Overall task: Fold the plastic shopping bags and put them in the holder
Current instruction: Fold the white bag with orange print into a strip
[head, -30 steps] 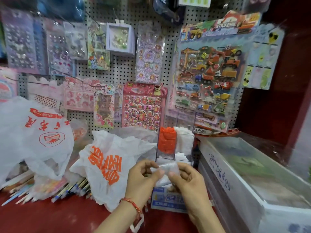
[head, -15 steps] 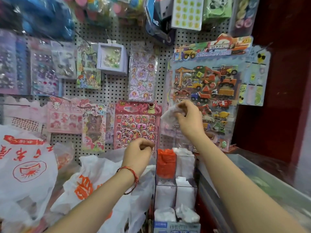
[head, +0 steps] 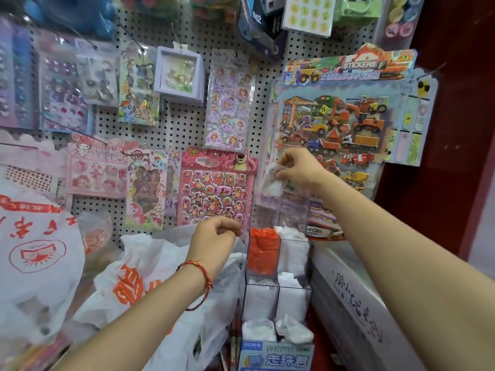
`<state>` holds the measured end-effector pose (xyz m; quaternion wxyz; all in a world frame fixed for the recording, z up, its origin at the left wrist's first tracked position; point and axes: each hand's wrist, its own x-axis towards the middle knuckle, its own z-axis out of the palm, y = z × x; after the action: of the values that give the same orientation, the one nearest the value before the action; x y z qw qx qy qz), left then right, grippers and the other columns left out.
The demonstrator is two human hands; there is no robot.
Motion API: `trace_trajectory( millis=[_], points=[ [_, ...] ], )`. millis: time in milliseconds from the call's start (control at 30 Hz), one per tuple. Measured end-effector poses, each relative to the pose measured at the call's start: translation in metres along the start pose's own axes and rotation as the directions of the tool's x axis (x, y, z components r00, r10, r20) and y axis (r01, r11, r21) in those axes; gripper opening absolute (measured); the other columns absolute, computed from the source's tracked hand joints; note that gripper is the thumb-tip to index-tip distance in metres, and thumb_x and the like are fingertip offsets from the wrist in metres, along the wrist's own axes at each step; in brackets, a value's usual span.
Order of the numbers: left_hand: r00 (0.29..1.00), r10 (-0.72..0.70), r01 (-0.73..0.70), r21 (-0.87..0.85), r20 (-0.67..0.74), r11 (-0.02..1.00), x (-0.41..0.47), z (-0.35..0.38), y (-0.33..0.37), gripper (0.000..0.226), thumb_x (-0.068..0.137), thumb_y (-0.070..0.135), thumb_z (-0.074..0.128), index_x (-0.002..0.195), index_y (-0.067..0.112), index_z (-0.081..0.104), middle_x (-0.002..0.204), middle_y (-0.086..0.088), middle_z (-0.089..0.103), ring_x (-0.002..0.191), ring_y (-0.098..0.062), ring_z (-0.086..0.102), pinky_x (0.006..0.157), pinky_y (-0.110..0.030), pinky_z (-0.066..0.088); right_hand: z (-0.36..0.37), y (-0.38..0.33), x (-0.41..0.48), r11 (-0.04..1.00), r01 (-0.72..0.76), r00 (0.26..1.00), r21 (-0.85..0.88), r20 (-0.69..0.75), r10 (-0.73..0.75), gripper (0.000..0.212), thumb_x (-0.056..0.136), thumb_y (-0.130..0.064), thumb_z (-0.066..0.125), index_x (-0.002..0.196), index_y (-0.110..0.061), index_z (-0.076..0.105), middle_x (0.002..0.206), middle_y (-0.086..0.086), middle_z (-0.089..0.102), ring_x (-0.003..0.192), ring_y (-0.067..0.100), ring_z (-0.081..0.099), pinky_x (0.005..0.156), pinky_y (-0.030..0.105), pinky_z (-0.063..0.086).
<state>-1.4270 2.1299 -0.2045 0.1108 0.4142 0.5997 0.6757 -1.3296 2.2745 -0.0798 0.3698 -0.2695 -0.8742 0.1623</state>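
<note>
Obs: right hand (head: 300,170) is raised in front of the perforated white pegboard (head: 182,129), fingers and thumb pinched on a small folded packet of clear-whitish plastic bag (head: 271,182). The packet hangs from the fingertips, above and apart from the clear acrylic compartmented holder (head: 308,266).

Left hand (head: 217,236) is level with the holder's top left corner, fingers curled into a loose fist; nothing seen in it.

Holder: stands on a blue-and-white printed carton (head: 276,356) toward the right end of the red counter (head: 320,330), just beside a long white bin (head: 348,295). Its upper left cell holds a folded orange plastic bag (head: 263,250); the other cells show white folded bags. Which cell has room I cannot tell.

Unfolded stock: a loose white shopping bag with orange print (head: 134,277) lies left of the holder; a larger white bag with red print (head: 34,250) sits at the counter's left end.

Handling, judged: thin film, almost weightless, soft and slippery, and the folds will likely spring open once pressure is off. Best held across the middle of the packet so every layer is trapped, and fed into a cell folded edge first, with the free hand steadying the holder's rim
</note>
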Motion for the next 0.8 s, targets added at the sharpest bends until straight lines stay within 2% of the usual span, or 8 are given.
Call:
trace_trajectory(
  millis=[100,233,333,400,500,633,700,800],
  points=[
    [1.0,-0.025,0.025,-0.024,-0.003,0.999,-0.002,-0.001,0.003,0.039,0.086,-0.012,0.042,0.072,0.019,0.061,0.075,0.003,0.064,0.073,-0.005,0.057,0.066,-0.019,0.043,0.006,0.001,0.001,1.0,0.013,1.0,0.023,0.005,-0.013,0.033,0.079,0.008,0.067,0.067,-0.014,0.045,0.081,0.014,0.06,0.074,0.017,0.055,0.073,0.034,0.048],
    [0.999,-0.046,0.046,-0.064,-0.006,0.997,-0.009,-0.005,0.004,0.037,0.086,-0.012,0.042,0.073,0.018,0.061,0.076,0.002,0.064,0.074,-0.007,0.058,0.064,-0.018,0.043,0.014,0.012,-0.003,0.999,-0.051,0.979,-0.014,0.196,0.053,0.031,0.079,0.011,0.065,0.065,-0.01,0.047,0.065,0.006,0.05,0.051,0.004,0.05,0.051,0.018,0.044],
    [0.998,-0.068,0.068,-0.069,0.0,0.995,-0.014,-0.008,-0.002,0.037,0.086,-0.012,0.043,0.073,0.017,0.062,0.077,0.001,0.065,0.075,-0.009,0.059,0.063,-0.018,0.042,0.025,0.006,-0.002,0.977,-0.003,0.969,-0.215,0.241,0.056,0.008,0.088,0.0,0.057,0.088,-0.001,0.065,0.086,0.01,0.062,0.079,0.017,0.058,0.074,0.028,0.047],
    [0.997,-0.081,0.081,-0.069,-0.003,0.994,-0.015,-0.008,-0.006,0.038,0.087,-0.011,0.043,0.072,0.018,0.062,0.078,0.001,0.065,0.077,-0.01,0.059,0.063,-0.018,0.043,0.037,0.001,-0.004,0.917,0.029,0.972,-0.397,0.227,0.068,0.027,0.092,-0.004,0.047,0.11,-0.004,0.066,0.114,0.013,0.062,0.106,0.027,0.057,0.091,0.036,0.046],
    [0.996,-0.089,0.088,-0.073,-0.007,0.993,-0.019,-0.013,-0.008,0.037,0.086,-0.011,0.045,0.071,0.018,0.062,0.076,0.001,0.065,0.075,-0.011,0.059,0.063,-0.019,0.042,0.044,0.002,-0.016,0.801,0.067,0.989,-0.595,0.148,0.027,0.033,0.091,-0.012,0.039,0.109,-0.008,0.067,0.123,0.015,0.053,0.119,0.034,0.042,0.096,0.041,0.031],
    [0.993,-0.116,0.114,-0.076,-0.029,0.991,-0.031,-0.031,-0.017,0.035,0.087,-0.011,0.045,0.074,0.017,0.062,0.078,-0.001,0.066,0.077,-0.013,0.06,0.063,-0.021,0.043,0.042,0.001,-0.032,0.771,0.064,0.986,-0.634,0.158,0.047,0.04,0.091,-0.017,0.038,0.128,-0.015,0.054,0.136,0.011,0.048,0.127,0.029,0.033,0.1,0.043,0.022],
    [0.984,-0.16,0.153,-0.083,-0.082,0.985,-0.04,-0.042,-0.029,0.035,0.086,-0.011,0.043,0.075,0.017,0.062,0.08,-0.002,0.066,0.076,-0.015,0.06,0.063,-0.024,0.043,0.043,-0.008,-0.041,0.743,0.057,0.997,-0.667,0.07,-0.014,0.045,0.089,-0.015,0.042,0.134,-0.014,0.045,0.134,0.012,0.049,0.127,0.03,0.035,0.101,0.042,0.024],
    [0.932,-0.252,0.234,-0.097,-0.262,0.967,-0.06,-0.06,-0.056,0.038,0.083,-0.014,0.041,0.074,0.018,0.059,0.082,-0.007,0.064,0.073,-0.023,0.058,0.062,-0.029,0.044,0.066,-0.038,-0.069,0.929,0.073,0.983,-0.364,-0.13,-0.128,0.04,0.085,-0.007,0.047,0.124,-0.011,0.053,0.12,0.01,0.06,0.113,0.029,0.05,0.092,0.036,0.035]
  ],
)
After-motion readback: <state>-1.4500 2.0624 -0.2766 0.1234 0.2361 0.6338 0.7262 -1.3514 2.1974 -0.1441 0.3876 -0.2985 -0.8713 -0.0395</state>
